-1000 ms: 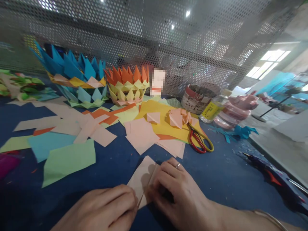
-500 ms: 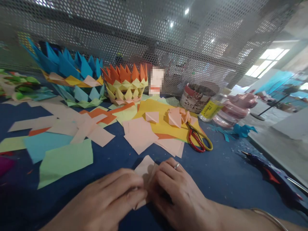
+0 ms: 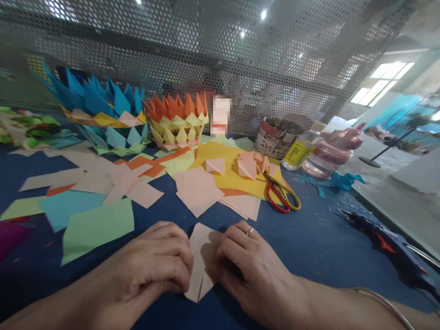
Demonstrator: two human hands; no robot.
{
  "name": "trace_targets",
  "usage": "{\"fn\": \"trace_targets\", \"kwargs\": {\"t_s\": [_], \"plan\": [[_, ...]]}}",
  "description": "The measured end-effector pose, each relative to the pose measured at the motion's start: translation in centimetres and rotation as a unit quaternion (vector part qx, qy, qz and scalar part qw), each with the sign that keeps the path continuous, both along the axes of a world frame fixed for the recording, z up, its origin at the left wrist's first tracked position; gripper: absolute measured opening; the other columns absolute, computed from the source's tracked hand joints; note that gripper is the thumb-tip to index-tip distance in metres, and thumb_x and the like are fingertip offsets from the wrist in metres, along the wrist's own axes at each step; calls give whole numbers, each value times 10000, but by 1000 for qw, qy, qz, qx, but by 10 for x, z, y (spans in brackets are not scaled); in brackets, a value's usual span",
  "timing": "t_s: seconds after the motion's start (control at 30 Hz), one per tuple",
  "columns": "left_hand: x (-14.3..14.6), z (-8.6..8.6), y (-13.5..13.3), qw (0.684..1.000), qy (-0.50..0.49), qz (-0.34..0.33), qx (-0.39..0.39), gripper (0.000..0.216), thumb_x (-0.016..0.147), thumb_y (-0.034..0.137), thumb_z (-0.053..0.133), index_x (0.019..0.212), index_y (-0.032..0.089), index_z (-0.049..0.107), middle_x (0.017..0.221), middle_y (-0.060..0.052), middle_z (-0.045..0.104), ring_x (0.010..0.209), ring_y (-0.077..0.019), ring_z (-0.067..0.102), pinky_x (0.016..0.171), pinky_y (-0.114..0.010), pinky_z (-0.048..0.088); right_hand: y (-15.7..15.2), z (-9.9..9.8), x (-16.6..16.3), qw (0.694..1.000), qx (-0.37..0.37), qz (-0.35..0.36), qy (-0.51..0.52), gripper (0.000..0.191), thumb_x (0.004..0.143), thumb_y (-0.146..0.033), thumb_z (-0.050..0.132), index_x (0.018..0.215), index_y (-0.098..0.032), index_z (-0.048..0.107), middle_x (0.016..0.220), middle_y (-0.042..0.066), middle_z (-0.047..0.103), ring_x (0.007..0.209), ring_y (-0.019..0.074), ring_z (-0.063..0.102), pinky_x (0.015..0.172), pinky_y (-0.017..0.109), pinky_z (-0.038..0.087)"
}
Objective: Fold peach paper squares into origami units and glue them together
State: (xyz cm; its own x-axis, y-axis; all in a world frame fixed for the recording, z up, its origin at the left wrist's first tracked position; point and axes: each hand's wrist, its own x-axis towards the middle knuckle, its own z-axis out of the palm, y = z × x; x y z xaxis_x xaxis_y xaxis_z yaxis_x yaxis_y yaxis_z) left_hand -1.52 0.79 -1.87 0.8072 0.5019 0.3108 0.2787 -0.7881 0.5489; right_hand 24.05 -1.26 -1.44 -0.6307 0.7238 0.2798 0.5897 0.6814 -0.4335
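A pale pink piece of folded paper (image 3: 198, 250) lies on the blue tabletop between my two hands, with a crease or slit showing near its lower tip. My left hand (image 3: 158, 261) has its fingers curled on the paper's left edge. On the opposite edge, my right hand (image 3: 247, 263), with a ring on one finger, closes over the paper; its fingertips are partly hidden. Just beyond the hands is a stack of pink paper squares (image 3: 197, 190). Folded pink pieces (image 3: 247, 166) rest on yellow paper (image 3: 228, 158) behind the stack.
Red-and-yellow scissors (image 3: 280, 195) lie right of the stack. A glue gun (image 3: 388, 247) is at the right edge. Behind stand a bottle with a yellow label (image 3: 299, 151), a round container (image 3: 275, 137), a blue spiky paper piece (image 3: 103, 98) and an orange one (image 3: 178, 110). Green paper (image 3: 99, 227) lies left.
My left hand has shifted left and its fingers have drawn back from the middle of the paper, uncovering more of it. My right hand stays nearly in place.
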Motion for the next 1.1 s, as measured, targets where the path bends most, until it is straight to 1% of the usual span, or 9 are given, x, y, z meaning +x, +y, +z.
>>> {"fn": "trace_targets", "kwargs": {"t_s": [0.07,0.13,0.3,0.5,0.6,0.8,0.93,1.0,1.1], "plan": [[3,0,-3,999,-8,13,-35,233,977,53,539,898,262,605,882,52,704,897,-130,661,871,-247,498,0,0,0,1000,-6,2,0,199,978,-142,598,792,-190,550,835,36,645,796,192,551,764,342,458],[8,-2,-5,998,-11,33,-57,234,999,75,516,878,254,604,870,48,701,857,-128,649,829,-250,486,1,0,1,1000,-8,3,0,187,974,-134,600,801,-190,557,838,34,648,801,191,553,774,343,463],[20,-9,-6,996,-14,56,-63,254,1041,115,485,892,266,625,867,59,689,854,-126,628,826,-253,449,1,-1,2,1000,1,4,11,197,983,-155,610,803,-202,547,813,19,640,800,190,555,783,341,465],[22,-14,-9,996,-6,83,-41,208,1033,141,520,879,258,597,860,69,681,837,-136,632,864,-287,432,2,-3,2,1000,8,-4,-10,184,927,-118,636,793,-200,541,786,18,629,779,195,535,761,343,466],[23,-16,-10,995,-14,91,-32,195,1023,134,536,882,257,590,868,72,681,835,-133,633,855,-286,432,1,-4,1,1000,13,-6,-25,169,909,-129,654,797,-196,547,793,25,633,783,201,534,763,353,475],[27,-18,-10,994,-21,105,-25,197,1019,121,539,870,247,566,844,64,647,835,-138,606,809,-278,441,1,-3,0,999,5,-9,-39,152,900,-127,658,809,-193,556,814,31,645,805,208,547,804,375,491],[27,-21,-12,995,-10,103,-9,199,1028,132,528,869,247,565,838,60,643,825,-144,605,807,-286,450,1,-3,-1,999,4,-10,-41,151,921,-135,635,810,-193,552,804,27,638,793,204,541,791,370,486],[26,-22,-14,993,1,116,6,154,1029,158,542,913,254,572,878,57,656,859,-153,619,816,-285,464,1,-4,0,999,12,-10,-44,152,927,-148,635,811,-195,550,802,28,634,785,205,534,774,365,480],[26,-21,-18,982,-10,175,68,44,1023,230,573,1059,254,577,1058,15,677,1007,-191,624,865,-299,485,1,-4,0,999,27,-11,-46,163,928,-180,649,803,-198,545,810,36,638,781,209,528,748,359,466]]}}
